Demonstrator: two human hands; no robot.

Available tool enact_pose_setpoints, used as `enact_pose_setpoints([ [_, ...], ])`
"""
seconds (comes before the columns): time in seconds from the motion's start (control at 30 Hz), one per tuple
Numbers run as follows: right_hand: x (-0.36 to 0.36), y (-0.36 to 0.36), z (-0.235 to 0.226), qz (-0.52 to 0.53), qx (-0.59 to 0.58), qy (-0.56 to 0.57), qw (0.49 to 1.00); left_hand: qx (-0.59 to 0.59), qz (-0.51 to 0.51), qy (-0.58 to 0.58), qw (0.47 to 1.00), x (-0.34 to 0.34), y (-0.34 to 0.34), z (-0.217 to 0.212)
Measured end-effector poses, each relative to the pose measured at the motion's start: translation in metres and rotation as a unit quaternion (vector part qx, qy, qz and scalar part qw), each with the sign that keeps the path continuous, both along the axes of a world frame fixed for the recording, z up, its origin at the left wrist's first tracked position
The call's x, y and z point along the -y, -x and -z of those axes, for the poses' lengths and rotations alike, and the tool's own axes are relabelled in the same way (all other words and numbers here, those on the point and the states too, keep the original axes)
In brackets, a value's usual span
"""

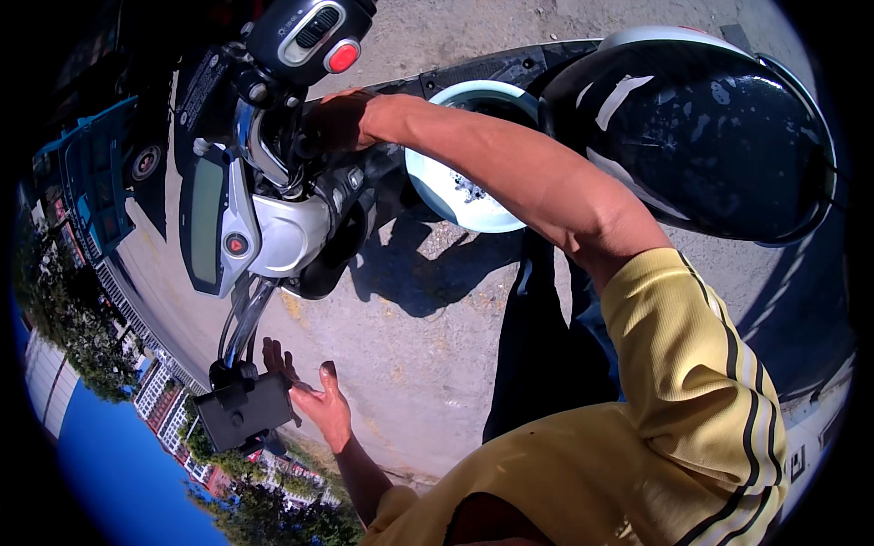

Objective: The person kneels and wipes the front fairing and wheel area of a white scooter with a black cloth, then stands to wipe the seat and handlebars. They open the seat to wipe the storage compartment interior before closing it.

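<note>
Yellow striped sleeve [701, 400] on right arm, extended across scooter toward handlebar. Right hand [339, 121] closed around handlebar grip [305, 136], beside switch housing with red button [343, 56]. Left hand [314, 396] open, fingers spread, palm just beside black phone holder [244, 409] on its mount stalk; contact with holder not determinable. Instrument panel [209, 223] with silver fairing between the two hands. Black glossy seat [701, 136] at upper right, pale blue body panel [451, 196] below forearm. Concrete ground [410, 364] beneath, with hard shadows.
</note>
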State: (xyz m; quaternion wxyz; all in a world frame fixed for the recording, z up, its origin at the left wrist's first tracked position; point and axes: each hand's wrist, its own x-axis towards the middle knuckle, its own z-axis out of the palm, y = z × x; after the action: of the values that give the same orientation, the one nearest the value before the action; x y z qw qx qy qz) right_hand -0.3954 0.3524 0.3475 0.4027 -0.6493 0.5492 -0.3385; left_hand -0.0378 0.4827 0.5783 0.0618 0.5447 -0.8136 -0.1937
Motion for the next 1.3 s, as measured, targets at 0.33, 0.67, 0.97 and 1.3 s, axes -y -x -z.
enact_pose_setpoints([
  [0.33, -0.098, 0.063, -0.033, 0.269, 0.459, -0.167, 0.830, -0.197, -0.134, -0.226, 0.945, -0.065, 0.032, 0.080],
  [0.67, -0.179, 0.028, -0.026, 0.135, 0.895, -0.142, 0.400, -0.529, -0.169, -0.550, 0.624, -0.007, 0.189, 0.163],
  [0.97, -0.212, 0.024, -0.031, 0.045, 0.947, -0.130, 0.289, -0.533, -0.113, -0.497, 0.675, -0.007, 0.214, 0.146],
  [1.3, -0.223, 0.022, -0.033, 0.219, 0.860, -0.147, 0.436, -0.441, -0.046, -0.308, 0.842, 0.002, 0.195, 0.135],
])
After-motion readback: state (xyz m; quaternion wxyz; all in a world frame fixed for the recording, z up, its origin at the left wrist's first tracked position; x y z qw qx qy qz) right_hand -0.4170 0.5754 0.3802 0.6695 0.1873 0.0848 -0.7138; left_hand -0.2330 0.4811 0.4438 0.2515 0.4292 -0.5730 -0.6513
